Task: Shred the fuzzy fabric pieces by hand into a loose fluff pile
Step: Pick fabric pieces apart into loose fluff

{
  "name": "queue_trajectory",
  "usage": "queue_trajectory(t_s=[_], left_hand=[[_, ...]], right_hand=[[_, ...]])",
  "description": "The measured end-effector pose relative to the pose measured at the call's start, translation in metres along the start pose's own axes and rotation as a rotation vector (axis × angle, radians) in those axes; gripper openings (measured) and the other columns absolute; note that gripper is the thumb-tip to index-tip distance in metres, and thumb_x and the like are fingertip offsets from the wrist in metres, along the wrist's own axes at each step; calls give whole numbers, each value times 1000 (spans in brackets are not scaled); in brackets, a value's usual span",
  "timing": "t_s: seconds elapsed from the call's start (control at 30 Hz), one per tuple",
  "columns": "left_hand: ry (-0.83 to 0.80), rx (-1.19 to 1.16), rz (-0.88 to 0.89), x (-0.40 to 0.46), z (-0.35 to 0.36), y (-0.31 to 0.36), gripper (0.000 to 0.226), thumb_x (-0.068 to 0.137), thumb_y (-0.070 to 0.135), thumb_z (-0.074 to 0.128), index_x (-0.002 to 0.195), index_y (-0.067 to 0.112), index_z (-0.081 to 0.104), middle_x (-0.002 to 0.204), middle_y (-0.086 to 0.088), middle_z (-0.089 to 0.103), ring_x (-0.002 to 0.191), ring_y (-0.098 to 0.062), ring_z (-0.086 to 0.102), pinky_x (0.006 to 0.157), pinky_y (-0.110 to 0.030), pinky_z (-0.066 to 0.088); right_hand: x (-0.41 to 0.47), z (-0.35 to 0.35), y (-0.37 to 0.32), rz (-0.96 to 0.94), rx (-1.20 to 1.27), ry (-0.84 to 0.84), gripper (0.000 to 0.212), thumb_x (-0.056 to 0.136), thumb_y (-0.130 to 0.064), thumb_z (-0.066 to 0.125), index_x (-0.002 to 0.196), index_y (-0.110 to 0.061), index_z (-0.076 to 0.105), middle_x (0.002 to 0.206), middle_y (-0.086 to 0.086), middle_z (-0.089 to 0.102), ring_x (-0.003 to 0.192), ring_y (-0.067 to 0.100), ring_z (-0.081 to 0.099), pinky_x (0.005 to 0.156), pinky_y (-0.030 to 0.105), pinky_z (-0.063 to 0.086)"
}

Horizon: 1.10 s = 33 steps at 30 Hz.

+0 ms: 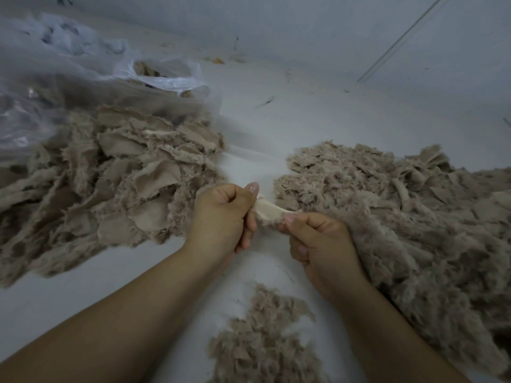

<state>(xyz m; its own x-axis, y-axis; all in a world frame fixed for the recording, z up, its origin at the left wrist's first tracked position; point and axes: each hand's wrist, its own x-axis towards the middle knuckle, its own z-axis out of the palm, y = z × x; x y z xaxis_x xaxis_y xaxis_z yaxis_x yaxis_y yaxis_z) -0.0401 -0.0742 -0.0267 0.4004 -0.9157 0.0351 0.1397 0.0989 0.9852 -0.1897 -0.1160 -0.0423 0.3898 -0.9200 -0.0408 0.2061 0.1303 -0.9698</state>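
Pale surface (pixel 304 111) under us, both hands (pixel 260 217) pinch one fabric strip (pixel 269 211) mid-tear, small fluff pile (pixel 265 341) started, big heaps (pixel 116 175) still waiting.

right heap (pixel 414 217): cut by frame edge | plastic bag (pixel 55 78): blurred, contents unclear

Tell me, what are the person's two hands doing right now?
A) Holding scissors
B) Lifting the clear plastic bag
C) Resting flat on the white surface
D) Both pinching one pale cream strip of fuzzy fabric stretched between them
D: the left hand and the right hand each pinch an end of the pale cream strip of fuzzy fabric, held between the heaps of beige fuzzy fabric.
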Motion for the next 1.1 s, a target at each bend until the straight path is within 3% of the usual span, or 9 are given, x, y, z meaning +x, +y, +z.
queue_trajectory(t_s=[0.2,0.33,0.4,0.5,0.63,0.77,0.9,0.97,1.1], left_hand=[[115,45,12,5,-8,-3,52,101,39,48,62,5,46,47,-12,42,29,-17,31,34,-17,24],[-137,151,-150,-5,-2,-4,59,78,64,62,72,5,57,62,-18,64,36,-25,50,37,-23,37],[-198,31,-202,-8,6,-7,48,78,47,70,80,1,55,64,-16,65,37,-23,51,37,-23,38],[-205,-63,-192,-7,9,-7,16,88,7,68,78,1,56,58,-14,60,36,-19,49,36,-22,37],[-236,-32,-169,-9,8,-6,15,86,4,71,81,6,56,59,-16,60,36,-21,50,36,-24,39],[-64,337,108,-3,11,-8,22,82,29,75,92,25,56,66,-11,59,48,-19,55,42,-36,47],[39,499,454,6,5,-1,18,87,4,63,83,18,52,60,-6,43,49,-6,37,48,-21,35],[129,726,593,15,-10,4,19,85,3,63,77,15,50,62,0,44,54,-11,42,49,-30,39],[134,1538,471,25,-42,9,16,73,10,72,87,6,64,94,-15,57,93,-37,53,62,-43,47]], right_hand=[[0,-2,0,12,40,36,35,96,-7,55,64,-7,70,83,26,46,43,9,23,42,20,20],[0,-3,3,-9,20,9,25,90,-13,62,70,2,62,59,13,37,46,12,23,43,22,21],[-1,-4,2,-13,13,-15,30,80,-23,65,71,5,58,52,8,36,46,13,24,42,21,23],[-1,-5,-1,-27,-5,-85,34,83,-27,64,78,7,61,65,21,45,48,17,25,43,21,25],[0,-5,1,-31,-12,-43,36,80,-31,67,77,5,62,57,13,42,42,11,27,40,20,26],[-1,-4,4,-44,-111,-45,34,83,-35,75,66,-10,62,51,0,37,45,9,26,43,21,25],[-1,-2,2,-36,-120,-37,32,92,-15,66,60,-17,67,52,4,38,43,9,26,42,19,26],[0,-1,0,8,-60,24,39,95,-6,59,59,-17,69,56,9,37,43,10,24,42,20,22],[1,2,-2,64,46,97,32,96,4,47,72,-3,66,48,0,35,42,9,24,42,21,17]])
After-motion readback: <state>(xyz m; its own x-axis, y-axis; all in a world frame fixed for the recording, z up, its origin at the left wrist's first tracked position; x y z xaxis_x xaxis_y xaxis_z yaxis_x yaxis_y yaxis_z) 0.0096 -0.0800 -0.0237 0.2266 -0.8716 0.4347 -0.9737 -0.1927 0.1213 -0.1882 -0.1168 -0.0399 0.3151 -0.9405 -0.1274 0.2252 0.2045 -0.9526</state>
